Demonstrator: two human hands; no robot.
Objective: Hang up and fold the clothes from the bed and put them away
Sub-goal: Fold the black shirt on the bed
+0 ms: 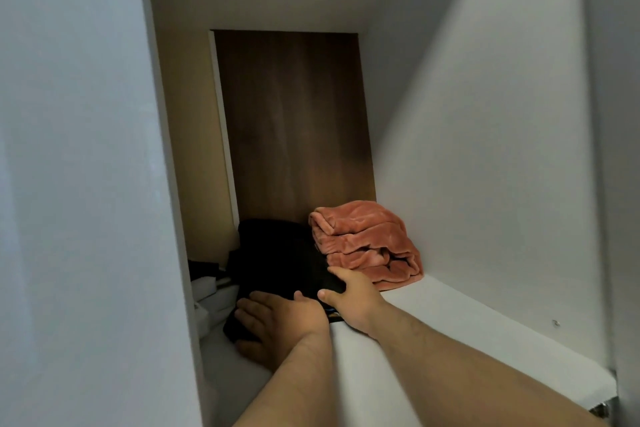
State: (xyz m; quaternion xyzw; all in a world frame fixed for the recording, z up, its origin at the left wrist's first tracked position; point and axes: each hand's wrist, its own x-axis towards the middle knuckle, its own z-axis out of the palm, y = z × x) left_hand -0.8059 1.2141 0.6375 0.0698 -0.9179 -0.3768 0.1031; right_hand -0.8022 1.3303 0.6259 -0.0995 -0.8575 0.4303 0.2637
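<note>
A: White wardrobe shelf (pixel 450 315). The left hand (pixel 280 319) lies flat, fingers spread, on the folded black garment (pixel 284 260) at the shelf's left.

B: The right hand (pixel 353 298), fingers straight, braces its edge. Push evenly, keeping the fold square beside the orange fleece (pixel 367 246).

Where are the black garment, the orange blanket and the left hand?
black garment (pixel 277 253), head view, top surface
orange blanket (pixel 367 246), head view, folded front
left hand (pixel 284 322), head view, back of hand

A dark brown wood-grain back panel (pixel 294 121) is closing the compartment's rear, a smooth white left wall (pixel 69 184) and white right wall (pixel 485 149) are flanking it, and dim light is falling across the flat white shelf (pixel 485 340).
</note>
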